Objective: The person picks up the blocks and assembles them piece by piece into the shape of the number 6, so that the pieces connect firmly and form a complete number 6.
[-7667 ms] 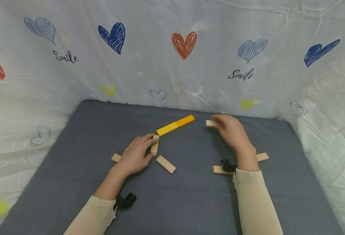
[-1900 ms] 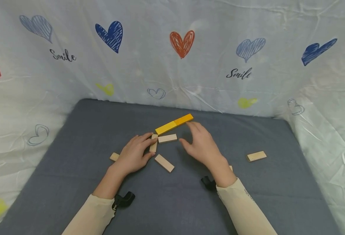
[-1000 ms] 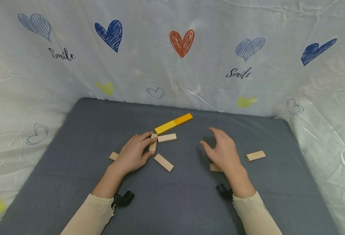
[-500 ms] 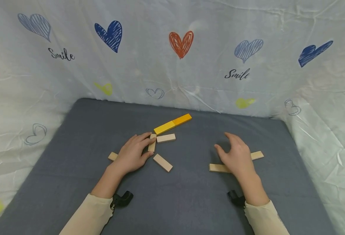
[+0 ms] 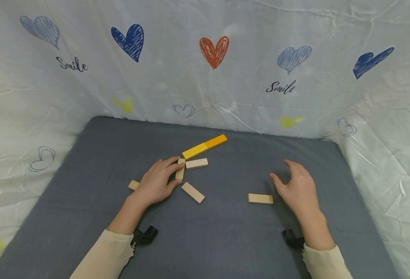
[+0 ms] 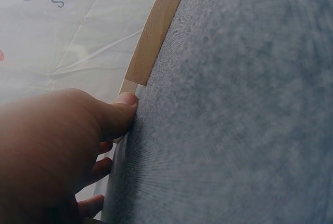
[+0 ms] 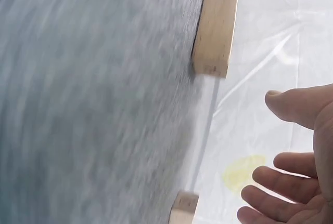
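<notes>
My left hand pinches a plain wooden block between thumb and fingers on the grey cloth. Right of that block lies a second wooden block, just below a joined yellow and orange strip. A slanted wooden block rests near the left thumb; in the left wrist view a wooden block extends past the thumb. My right hand hovers on the right, fingers spread and holding nothing. Just left of it lies another block; in the right wrist view, two blocks, the upper one, flank the gap.
Partly behind the left hand, a block shows one end. Dark grey cloth covers the table. A white curtain printed with hearts hangs along the back and sides. Black wrist cameras sit below both hands.
The right hand has set a block beside the left hand's block, let go and moved right, now hiding the far-right block. The left hand keeps its hold in place.
</notes>
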The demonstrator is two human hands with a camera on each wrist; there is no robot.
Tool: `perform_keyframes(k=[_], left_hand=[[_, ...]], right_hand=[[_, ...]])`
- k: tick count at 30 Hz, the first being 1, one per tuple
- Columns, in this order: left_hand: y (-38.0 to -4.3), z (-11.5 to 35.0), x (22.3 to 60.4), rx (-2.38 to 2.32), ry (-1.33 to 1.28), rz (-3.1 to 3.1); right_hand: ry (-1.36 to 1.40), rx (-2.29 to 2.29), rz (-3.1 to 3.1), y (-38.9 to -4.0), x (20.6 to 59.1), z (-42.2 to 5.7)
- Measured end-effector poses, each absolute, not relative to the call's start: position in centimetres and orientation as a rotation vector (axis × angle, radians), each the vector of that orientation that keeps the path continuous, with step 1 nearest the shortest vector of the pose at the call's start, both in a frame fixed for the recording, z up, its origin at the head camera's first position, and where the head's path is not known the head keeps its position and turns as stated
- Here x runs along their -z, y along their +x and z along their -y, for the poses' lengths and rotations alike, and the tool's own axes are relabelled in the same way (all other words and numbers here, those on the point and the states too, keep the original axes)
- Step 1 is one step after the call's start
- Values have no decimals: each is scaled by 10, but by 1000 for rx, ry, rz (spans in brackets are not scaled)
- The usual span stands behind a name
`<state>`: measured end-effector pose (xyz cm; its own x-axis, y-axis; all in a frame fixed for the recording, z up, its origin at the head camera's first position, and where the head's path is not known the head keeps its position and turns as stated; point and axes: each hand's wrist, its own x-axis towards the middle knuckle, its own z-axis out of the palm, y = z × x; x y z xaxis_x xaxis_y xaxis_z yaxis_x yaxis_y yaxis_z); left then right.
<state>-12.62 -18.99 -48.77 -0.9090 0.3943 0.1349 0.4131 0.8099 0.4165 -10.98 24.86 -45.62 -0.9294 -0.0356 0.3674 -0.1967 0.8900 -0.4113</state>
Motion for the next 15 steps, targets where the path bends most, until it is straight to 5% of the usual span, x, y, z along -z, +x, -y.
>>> perform_keyframes(k=[15], left_hand=[[-126, 190, 487, 698, -660, 2944]], right_hand=[[-15, -625, 2810, -103, 456, -281]])
